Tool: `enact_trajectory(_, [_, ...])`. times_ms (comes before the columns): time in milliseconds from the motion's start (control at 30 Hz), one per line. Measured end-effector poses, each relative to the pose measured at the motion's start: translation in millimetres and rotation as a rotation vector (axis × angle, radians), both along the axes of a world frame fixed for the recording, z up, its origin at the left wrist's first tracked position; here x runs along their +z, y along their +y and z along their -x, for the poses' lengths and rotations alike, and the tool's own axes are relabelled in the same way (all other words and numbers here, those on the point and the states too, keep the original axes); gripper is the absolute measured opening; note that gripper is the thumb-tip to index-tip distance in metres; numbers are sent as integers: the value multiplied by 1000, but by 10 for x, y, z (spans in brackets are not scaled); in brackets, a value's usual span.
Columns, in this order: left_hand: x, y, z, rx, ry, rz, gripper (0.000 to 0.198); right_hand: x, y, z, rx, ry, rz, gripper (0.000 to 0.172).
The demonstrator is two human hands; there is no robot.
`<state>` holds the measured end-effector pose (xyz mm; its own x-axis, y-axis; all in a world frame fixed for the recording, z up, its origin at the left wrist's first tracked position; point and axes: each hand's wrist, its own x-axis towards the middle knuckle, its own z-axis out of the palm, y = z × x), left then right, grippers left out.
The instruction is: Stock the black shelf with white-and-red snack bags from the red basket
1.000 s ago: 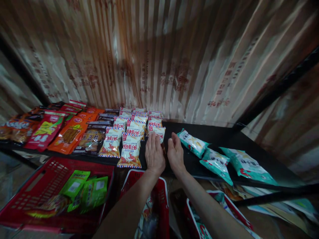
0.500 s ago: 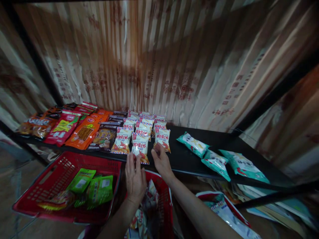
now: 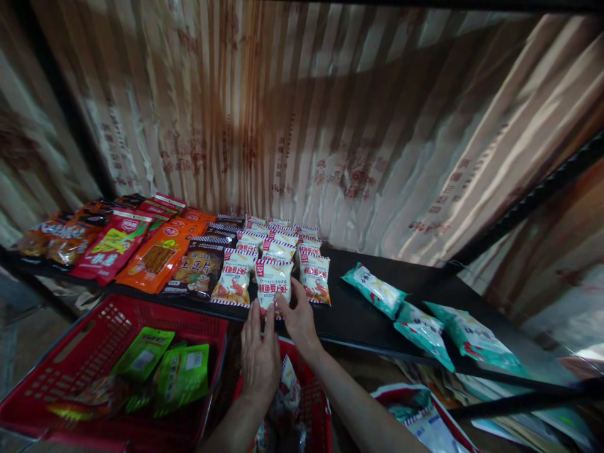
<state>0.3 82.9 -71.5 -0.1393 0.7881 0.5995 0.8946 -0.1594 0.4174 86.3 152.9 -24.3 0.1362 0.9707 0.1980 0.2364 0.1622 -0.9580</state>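
1. White, red-printed packet (image 3: 274,280) sits foremost in the middle column, at frame centre, on the black shelf (image 3: 342,314).
2. Half a second ago the right hand (image 3: 298,321) was at the front packet (image 3: 315,280) one column to the right; now it touches this one, so the handling has shifted to the middle column.
3. Its thumb and fingers stand apart at the packet's lower right; whether they pinch, I cannot tell. The left hand (image 3: 260,358) reaches the bottom edge, fingers straight, gripping nothing.
4. Lower left, a red basket (image 3: 155,309) holds green bags (image 3: 182,380).
5. Lower centre, a second basket (image 3: 317,402) holds similar white packets (image 3: 290,384).
6. Lower right, a white-rimmed basket (image 3: 465,437) holds teal and pale packaging (image 3: 425,418).
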Motion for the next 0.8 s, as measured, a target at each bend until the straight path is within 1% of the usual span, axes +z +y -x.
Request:
enact_trajectory(100, [29,85,38,-13,21,-26,56,8,41,69,2,74,-74,59])
enact_trajectory(167, [33,138,59,-26,25,-37,56,-27,105,101,-22,103,-103,59])
enact_trajectory(367, [1,183,23,-21,3,6,56,-174,246,99,-63,72,-110,59])
enact_trajectory(567, [20,164,5,-41,-61,32,56,-196,238,65,-72,6,-77,60])
enact_trajectory(800, [0,144,-18,-52,-91,6,58,-233,188,79,-90,-18,-102,63])
